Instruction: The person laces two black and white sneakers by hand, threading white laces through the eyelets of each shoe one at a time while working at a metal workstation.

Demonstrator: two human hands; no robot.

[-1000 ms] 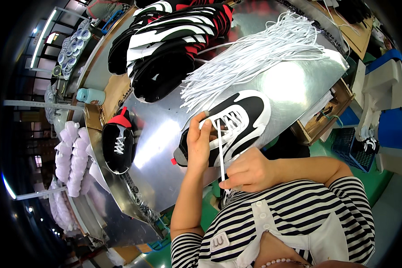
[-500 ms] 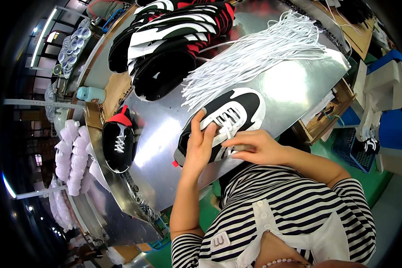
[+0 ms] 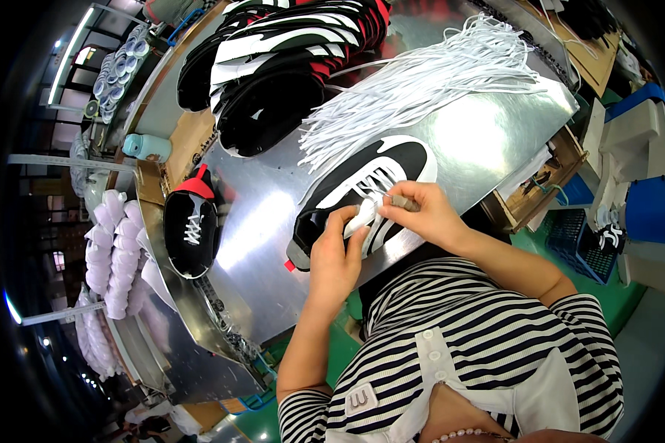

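Note:
A black and white shoe upper [image 3: 347,170] lies on the metal table in front of me, toe pointing away to the right. White lace [image 3: 373,181] runs through its eyelets, and a small red tab [image 3: 290,266] sticks out at the heel. My left hand [image 3: 335,255] pinches the white eyelet edge of the upper between thumb and fingers. Over the lacing, my right hand [image 3: 427,214] is closed on a small tool with a short brown handle [image 3: 404,203]. Its thin tip is at the eyelets; the tip's shape is too small to tell.
A bundle of white laces [image 3: 421,88] lies beyond the upper. Several stacked black, white and red uppers [image 3: 273,81] are at the far left. One laced upper with a red collar [image 3: 192,229] sits by the table's left edge. An open drawer [image 3: 536,184] juts out at right.
My right hand has moved up and away from me to the eyelets, bringing the brown handle into clear view. My left hand has shifted from the upper's side to its eyelet edge.

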